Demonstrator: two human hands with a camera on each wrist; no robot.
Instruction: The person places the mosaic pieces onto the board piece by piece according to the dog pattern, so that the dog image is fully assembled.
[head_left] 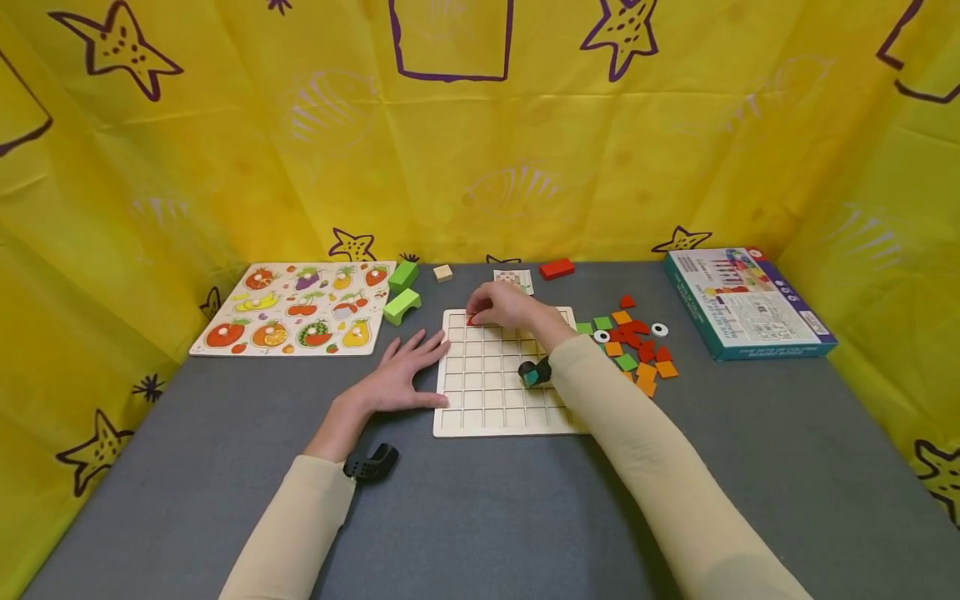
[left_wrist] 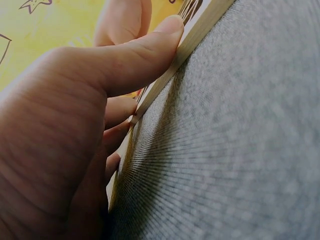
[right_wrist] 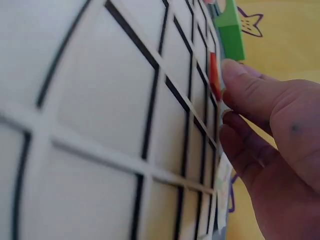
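A pale wooden grid board (head_left: pixel 480 421) lies flat in the middle of the table. My right hand (head_left: pixel 506 307) reaches over its far left corner, thumb and fingertips pinching a small red tile (right_wrist: pixel 215 76) at the far row of cells. The fingers partly hide that tile in the head view. At the board's left edge is my left hand (head_left: pixel 401 375), fingers spread and fairly straight. Its thumb (left_wrist: pixel 150 50) touches the board's rim in the left wrist view, with the other fingertips along the same edge further off.
Loose red, orange and green tiles (head_left: pixel 626 362) and white rings (head_left: pixel 659 330) are scattered right of the board. A fruit puzzle board (head_left: pixel 322 304) and green blocks (head_left: pixel 402 305) stand left. Behind are a picture card (head_left: pixel 516 279) and red block (head_left: pixel 557 268); a box (head_left: pixel 750 308) lies far right.
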